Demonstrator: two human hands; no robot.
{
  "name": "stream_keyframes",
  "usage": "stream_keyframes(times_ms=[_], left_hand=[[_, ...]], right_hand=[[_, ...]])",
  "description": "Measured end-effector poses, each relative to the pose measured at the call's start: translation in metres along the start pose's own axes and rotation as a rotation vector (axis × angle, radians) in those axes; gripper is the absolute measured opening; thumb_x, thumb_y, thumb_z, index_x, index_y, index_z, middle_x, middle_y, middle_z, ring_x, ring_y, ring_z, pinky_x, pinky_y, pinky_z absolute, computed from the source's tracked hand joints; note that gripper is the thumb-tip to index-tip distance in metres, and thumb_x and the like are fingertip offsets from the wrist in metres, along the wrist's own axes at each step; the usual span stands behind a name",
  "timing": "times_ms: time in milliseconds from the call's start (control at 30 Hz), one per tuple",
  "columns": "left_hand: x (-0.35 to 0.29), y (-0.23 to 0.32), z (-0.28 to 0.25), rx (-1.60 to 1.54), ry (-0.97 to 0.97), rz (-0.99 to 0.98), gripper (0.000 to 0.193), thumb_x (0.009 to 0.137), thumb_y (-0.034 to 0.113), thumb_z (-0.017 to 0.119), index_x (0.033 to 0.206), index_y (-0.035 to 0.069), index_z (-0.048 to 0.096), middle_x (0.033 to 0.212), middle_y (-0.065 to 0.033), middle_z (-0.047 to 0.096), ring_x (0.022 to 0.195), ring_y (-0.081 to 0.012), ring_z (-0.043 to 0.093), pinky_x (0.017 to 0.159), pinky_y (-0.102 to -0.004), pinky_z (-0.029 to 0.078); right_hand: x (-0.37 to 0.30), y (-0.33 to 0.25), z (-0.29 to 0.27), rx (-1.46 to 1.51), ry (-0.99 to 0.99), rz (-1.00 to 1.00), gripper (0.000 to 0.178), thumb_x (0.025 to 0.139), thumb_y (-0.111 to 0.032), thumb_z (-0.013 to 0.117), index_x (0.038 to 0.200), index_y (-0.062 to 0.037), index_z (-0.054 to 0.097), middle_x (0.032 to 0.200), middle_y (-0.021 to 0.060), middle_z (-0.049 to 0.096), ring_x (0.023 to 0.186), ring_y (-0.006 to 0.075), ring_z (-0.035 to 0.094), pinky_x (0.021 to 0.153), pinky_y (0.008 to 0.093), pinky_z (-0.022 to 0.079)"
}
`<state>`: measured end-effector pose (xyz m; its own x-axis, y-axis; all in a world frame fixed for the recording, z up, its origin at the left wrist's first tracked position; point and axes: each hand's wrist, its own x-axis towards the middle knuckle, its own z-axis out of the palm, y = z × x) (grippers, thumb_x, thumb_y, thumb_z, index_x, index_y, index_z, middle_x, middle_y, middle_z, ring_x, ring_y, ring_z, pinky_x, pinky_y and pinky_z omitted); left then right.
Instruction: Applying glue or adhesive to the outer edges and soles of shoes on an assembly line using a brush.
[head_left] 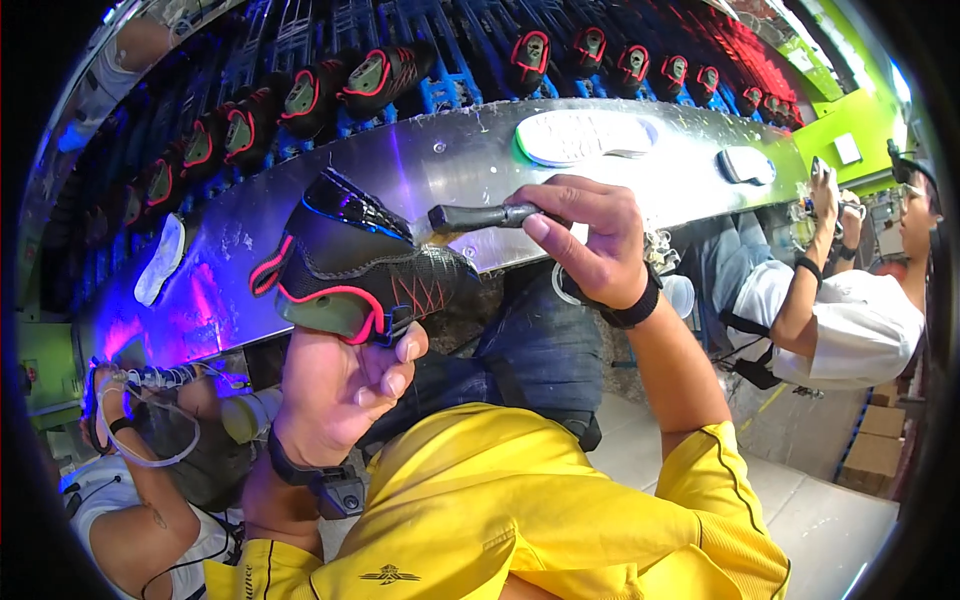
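A dark shoe upper (pixel 365 262) with red trim and red lacing lines is held sole side up over the near edge of the metal bench. A green last (pixel 335 314) shows in its collar. My left hand (pixel 340 385) grips it from below at the collar, fingers curled; part of that grip is hidden behind the shoe. Along the lower edge of the upper, toward the bottom, the surface looks wet and shiny. Pinched between thumb and fingers of my right hand (pixel 595 235) is a dark-handled brush (pixel 480 217), its bristles touching or very close to the shoe's bottom edge.
Beyond the metal bench (pixel 450 165), blue racks carry several similar shoes (pixel 375 78). White soles (pixel 585 137) lie on the bench, one at the left (pixel 160 260). A co-worker in white (pixel 830 320) stands at right, another (pixel 150 515) at lower left. Cardboard boxes (pixel 875 435) stand at far right.
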<state>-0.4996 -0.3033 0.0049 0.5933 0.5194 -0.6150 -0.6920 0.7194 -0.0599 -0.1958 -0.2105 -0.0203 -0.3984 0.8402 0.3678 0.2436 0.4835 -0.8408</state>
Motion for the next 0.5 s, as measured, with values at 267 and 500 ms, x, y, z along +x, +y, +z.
stream_keyframes(times_ms=[267,500], left_hand=[[0.023,0.003,-0.034,-0.075,-0.182,0.103,0.069,0.108,0.053,0.049,0.147,-0.004,0.056,0.115,-0.0296,0.069,0.095,-0.0408,0.069,0.080,-0.0483,0.062],[0.071,0.032,-0.070,0.182,-0.086,0.299,0.090,0.099,0.060,0.056,0.148,-0.015,0.053,0.122,-0.0394,0.066,0.101,-0.0449,0.072,0.093,-0.0490,0.063]], right_hand=[[-0.015,0.008,0.001,0.096,0.043,0.212,0.022,0.094,-0.011,0.079,0.108,0.0063,0.080,0.082,0.0151,0.072,0.066,0.0210,0.065,0.062,0.0340,0.050],[-0.014,0.000,0.019,-0.159,0.155,0.373,0.023,0.099,-0.022,0.075,0.104,0.0007,0.079,0.074,0.0186,0.068,0.063,0.0363,0.068,0.059,0.0413,0.050]])
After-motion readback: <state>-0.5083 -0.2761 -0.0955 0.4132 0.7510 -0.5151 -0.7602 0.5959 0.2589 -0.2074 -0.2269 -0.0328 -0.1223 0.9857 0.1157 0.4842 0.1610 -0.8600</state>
